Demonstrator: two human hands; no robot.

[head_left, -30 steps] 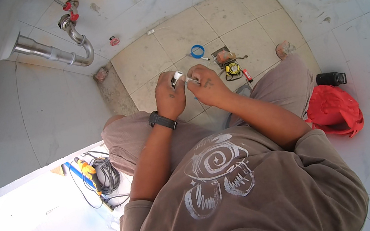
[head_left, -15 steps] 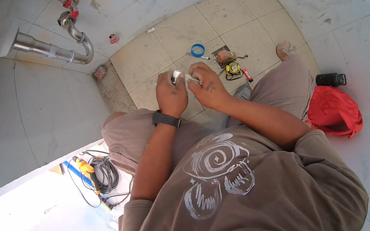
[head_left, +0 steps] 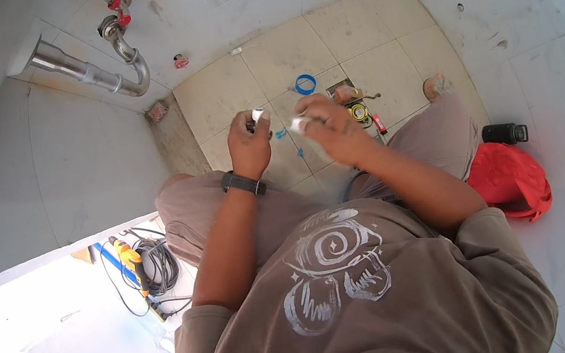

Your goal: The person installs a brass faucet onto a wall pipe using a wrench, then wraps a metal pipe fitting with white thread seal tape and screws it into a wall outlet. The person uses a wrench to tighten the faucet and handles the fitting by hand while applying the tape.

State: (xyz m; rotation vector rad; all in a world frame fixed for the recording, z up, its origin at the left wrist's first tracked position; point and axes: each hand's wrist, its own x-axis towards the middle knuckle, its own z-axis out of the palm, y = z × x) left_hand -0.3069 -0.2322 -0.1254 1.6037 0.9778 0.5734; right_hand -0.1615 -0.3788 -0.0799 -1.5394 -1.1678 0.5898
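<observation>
My left hand (head_left: 249, 141), with a dark watch on its wrist, pinches a small fitting with a white end (head_left: 257, 115). A darker part of the fitting shows by the palm, mostly hidden by the fingers. To its right, my right hand (head_left: 331, 128) is closed on a small white roll-like piece (head_left: 298, 125), smeared by motion; its exact kind is unclear. The hands are apart, above the tiled floor between my knees. Small light-blue bits (head_left: 281, 133) lie on the tiles below and between them.
Beyond my hands lie a blue ring (head_left: 305, 84), a floor drain (head_left: 339, 88), a yellow tape measure (head_left: 360, 113) and a small red item (head_left: 379, 123). A chrome drain pipe (head_left: 94, 75) hangs upper left. A red bag (head_left: 510, 182) and black bottle (head_left: 505, 133) sit right; a yellow power tool (head_left: 128, 258) lies left.
My hands, close together before, have moved apart. The right one has drawn to the right with its white piece, and light-blue bits on the floor have come into sight.
</observation>
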